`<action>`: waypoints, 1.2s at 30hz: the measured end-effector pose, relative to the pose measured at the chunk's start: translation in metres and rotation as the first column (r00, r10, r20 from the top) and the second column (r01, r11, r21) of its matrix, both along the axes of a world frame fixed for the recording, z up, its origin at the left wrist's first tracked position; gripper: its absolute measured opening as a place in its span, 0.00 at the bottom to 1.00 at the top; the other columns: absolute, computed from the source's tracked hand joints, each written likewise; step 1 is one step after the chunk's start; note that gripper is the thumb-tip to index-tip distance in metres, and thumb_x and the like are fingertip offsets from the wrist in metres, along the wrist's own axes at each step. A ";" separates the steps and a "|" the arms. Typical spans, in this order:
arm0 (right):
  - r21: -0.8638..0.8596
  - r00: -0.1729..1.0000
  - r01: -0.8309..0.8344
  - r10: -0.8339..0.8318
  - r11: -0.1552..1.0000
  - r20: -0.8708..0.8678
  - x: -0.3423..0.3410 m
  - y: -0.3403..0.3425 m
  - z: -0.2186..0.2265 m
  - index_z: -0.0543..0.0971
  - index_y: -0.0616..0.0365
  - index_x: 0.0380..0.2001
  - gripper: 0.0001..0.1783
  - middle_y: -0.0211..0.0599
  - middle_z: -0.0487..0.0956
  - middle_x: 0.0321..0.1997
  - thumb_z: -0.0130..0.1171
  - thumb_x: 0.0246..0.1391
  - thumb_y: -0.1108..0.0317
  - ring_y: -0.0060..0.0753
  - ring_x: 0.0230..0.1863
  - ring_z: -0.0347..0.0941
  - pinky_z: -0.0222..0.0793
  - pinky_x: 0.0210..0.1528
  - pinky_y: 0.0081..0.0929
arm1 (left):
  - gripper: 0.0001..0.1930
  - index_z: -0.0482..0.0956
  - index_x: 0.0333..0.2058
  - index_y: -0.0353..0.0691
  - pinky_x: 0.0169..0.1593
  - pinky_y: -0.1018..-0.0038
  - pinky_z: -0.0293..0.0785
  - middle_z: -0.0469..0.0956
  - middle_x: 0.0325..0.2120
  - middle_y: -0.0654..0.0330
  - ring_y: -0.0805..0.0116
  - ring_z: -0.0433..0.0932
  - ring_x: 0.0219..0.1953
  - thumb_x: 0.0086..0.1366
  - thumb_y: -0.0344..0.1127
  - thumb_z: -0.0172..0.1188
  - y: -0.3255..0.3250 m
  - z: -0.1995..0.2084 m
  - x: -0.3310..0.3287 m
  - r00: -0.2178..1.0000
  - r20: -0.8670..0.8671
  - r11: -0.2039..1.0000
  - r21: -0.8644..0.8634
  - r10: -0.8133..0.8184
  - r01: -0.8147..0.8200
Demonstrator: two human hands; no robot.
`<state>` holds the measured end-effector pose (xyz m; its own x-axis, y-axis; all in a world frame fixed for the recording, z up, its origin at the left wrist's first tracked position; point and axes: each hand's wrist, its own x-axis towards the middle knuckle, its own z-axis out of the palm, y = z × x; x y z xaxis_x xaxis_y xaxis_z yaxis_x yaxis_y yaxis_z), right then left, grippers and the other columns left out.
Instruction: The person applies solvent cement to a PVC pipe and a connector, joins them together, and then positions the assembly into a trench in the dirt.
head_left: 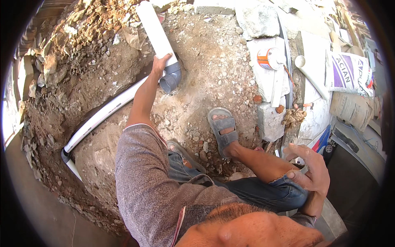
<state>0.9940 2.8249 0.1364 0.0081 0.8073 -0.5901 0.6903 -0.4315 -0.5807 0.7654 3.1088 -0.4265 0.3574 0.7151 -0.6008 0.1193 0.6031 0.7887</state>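
My left hand point(161, 64) is stretched forward and wrapped round the lower end of a wide white plastic pipe point(153, 29). A grey elbow fitting point(170, 78) sits on that end, its open mouth toward me. Just behind my left wrist, a longer white pipe point(105, 111) lies in a dug trench; whether it meets the elbow is hidden by my arm. My right hand point(310, 168) is raised beside my bent right knee, fingers curved and apart, with nothing in it.
Rubble and loose soil point(94, 37) border the trench at the left. To the right, a white and orange can point(269, 58) stands on a pale slab point(257, 47). A loose pipe piece point(314, 80) and a white and purple sack point(349, 74) lie farther right. My sandalled foot point(222, 127) rests on gravel.
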 end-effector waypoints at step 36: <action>0.037 0.940 -0.322 0.314 0.946 0.134 -0.078 0.004 0.011 0.65 0.60 0.60 0.32 0.54 0.73 0.53 0.55 0.57 0.53 0.54 0.54 0.69 0.64 0.56 0.43 | 0.22 0.68 0.49 0.37 0.51 0.60 0.72 0.74 0.41 0.57 0.62 0.74 0.45 0.62 0.45 0.57 -0.040 0.199 0.047 0.736 0.653 0.953 -0.067 -0.181 0.295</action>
